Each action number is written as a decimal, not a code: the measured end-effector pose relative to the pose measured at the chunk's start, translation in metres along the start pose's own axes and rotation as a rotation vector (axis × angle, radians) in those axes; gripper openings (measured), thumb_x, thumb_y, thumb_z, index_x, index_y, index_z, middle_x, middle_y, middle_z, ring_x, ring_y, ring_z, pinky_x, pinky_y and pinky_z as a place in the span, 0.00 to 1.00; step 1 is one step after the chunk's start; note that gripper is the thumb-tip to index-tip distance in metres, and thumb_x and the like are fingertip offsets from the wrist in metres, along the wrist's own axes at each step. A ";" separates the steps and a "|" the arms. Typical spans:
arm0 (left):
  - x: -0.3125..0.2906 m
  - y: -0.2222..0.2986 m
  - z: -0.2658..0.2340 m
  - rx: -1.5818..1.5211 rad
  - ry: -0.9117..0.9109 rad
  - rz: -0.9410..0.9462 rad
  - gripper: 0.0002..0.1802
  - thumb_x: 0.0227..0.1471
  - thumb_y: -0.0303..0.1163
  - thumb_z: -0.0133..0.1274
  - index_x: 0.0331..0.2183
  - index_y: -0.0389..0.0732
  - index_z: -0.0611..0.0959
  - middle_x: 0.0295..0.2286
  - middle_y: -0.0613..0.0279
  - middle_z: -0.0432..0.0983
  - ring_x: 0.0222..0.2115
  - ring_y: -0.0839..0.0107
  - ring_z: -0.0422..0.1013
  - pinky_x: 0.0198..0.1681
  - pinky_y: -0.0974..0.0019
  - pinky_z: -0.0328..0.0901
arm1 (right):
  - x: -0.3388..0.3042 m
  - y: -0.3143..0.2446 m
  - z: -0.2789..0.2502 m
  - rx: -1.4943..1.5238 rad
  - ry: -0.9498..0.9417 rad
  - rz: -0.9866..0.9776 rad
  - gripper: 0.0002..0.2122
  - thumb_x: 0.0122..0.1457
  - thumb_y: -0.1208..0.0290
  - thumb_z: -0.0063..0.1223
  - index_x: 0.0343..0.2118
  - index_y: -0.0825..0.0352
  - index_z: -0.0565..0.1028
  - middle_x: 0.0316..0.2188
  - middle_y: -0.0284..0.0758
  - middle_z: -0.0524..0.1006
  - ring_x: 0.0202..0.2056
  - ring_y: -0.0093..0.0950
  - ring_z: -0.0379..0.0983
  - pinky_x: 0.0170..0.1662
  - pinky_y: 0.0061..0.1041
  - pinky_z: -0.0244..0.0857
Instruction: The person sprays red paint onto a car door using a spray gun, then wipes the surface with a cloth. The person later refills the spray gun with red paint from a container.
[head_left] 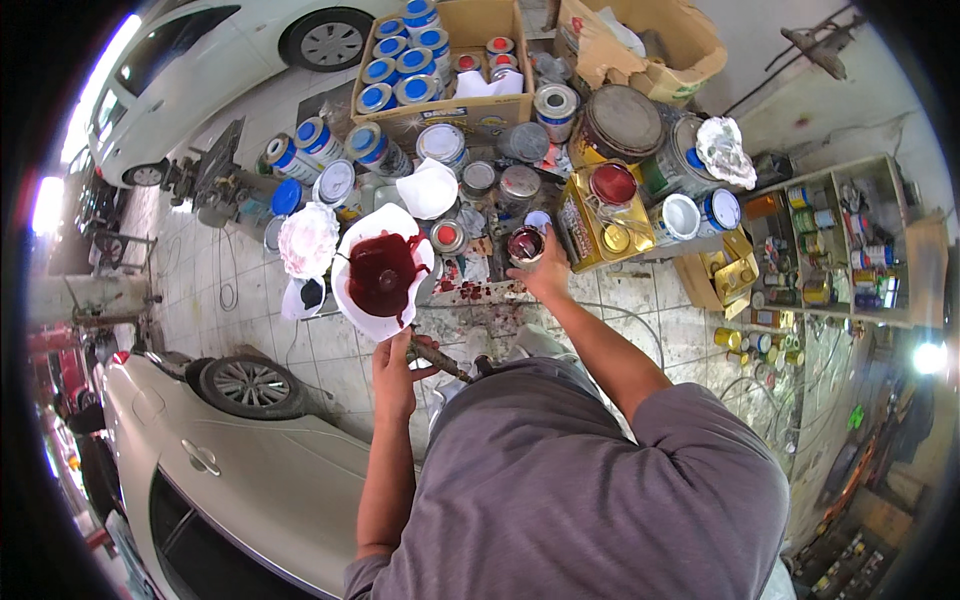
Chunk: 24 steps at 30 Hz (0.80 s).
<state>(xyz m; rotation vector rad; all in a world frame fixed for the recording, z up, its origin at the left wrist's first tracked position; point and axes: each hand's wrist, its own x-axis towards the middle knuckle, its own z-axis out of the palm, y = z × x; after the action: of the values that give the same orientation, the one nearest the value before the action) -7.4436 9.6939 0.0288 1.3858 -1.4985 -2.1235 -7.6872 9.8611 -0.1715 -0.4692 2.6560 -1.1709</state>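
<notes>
My left hand (394,380) is closed at the lower edge of a white paper funnel (352,308) that holds a pool of dark red paint. A mottled, rod-like tool (440,359) runs between its fingers toward my lap. How the tool and the paper funnel meet is hidden. My right hand (545,268) is wrapped round a small open can (525,244) with dark red paint in it, at the near edge of the crowded work surface. Between the two stands a small can with a red cap (447,236), and red drips stain the surface around there.
A cardboard box (445,118) of blue-lidded cans stands behind. A gold square tin (606,228) bears a red-topped jar (612,184); a large round can (622,120) is beyond it. Shelves (845,240) line the right. A beige car (230,460) and a white car (210,75) flank the left.
</notes>
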 end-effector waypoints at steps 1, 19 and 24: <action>0.000 -0.001 0.002 -0.014 -0.002 -0.001 0.19 0.63 0.48 0.51 0.39 0.39 0.75 0.34 0.53 0.79 0.37 0.59 0.81 0.32 0.54 0.79 | -0.001 0.001 -0.004 -0.006 -0.014 -0.014 0.60 0.35 0.62 0.81 0.70 0.67 0.49 0.61 0.52 0.67 0.61 0.51 0.65 0.63 0.42 0.60; -0.010 -0.016 0.013 -0.045 0.043 0.002 0.18 0.66 0.42 0.48 0.44 0.36 0.76 0.35 0.55 0.80 0.37 0.65 0.80 0.32 0.59 0.79 | 0.003 -0.022 -0.028 -0.037 -0.011 -0.258 0.49 0.44 0.65 0.76 0.68 0.65 0.55 0.54 0.48 0.70 0.56 0.50 0.66 0.58 0.44 0.62; 0.001 -0.029 0.022 -0.004 0.015 0.028 0.18 0.66 0.41 0.48 0.45 0.36 0.77 0.36 0.57 0.79 0.38 0.68 0.78 0.31 0.61 0.79 | -0.037 -0.146 -0.117 0.160 0.126 -0.787 0.28 0.46 0.76 0.73 0.52 0.64 0.75 0.40 0.42 0.73 0.42 0.39 0.71 0.46 0.38 0.67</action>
<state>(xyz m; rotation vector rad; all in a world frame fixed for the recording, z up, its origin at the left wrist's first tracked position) -7.4515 9.7209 0.0058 1.3680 -1.4984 -2.0943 -7.6592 9.8617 0.0169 -1.5392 2.4902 -1.6212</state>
